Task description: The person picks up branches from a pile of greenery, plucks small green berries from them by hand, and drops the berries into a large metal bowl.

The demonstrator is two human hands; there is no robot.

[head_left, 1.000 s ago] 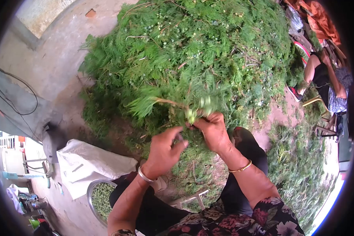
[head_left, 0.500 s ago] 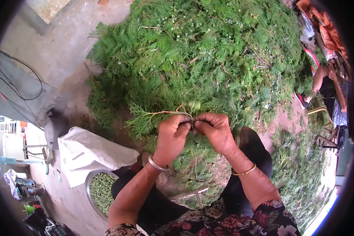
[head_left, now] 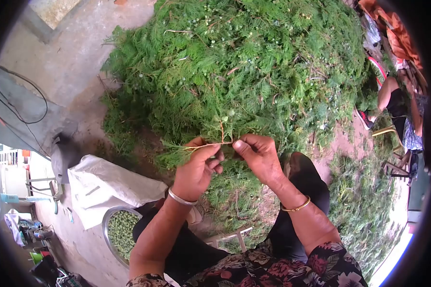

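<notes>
In the head view, a cypress sprig (head_left: 173, 156) with a reddish-brown stem lies across both of my hands, its leafy end pointing left. My left hand (head_left: 194, 170) grips the stem between thumb and forefinger, the other fingers curled in below. Thumb and forefinger of my right hand (head_left: 260, 155) pinch together at the stem's right end; the exact contact is too small to make out. Small pale-green cones (head_left: 231, 113) show just above the fingers. Behind rises a large heap of cut cypress branches (head_left: 234, 71).
A metal basin (head_left: 105, 228) full of small green cones (head_left: 123, 234) stands at lower left beside a white sack (head_left: 112, 184). A wooden stool frame (head_left: 239, 235) is between my legs. Another person's leg (head_left: 387, 95) shows at right. Cables (head_left: 45, 103) lie at left.
My left hand has shifted left and down and turned, opening a gap from the right hand. The sprig's stem now lies flatter, and its cones are more visible.
</notes>
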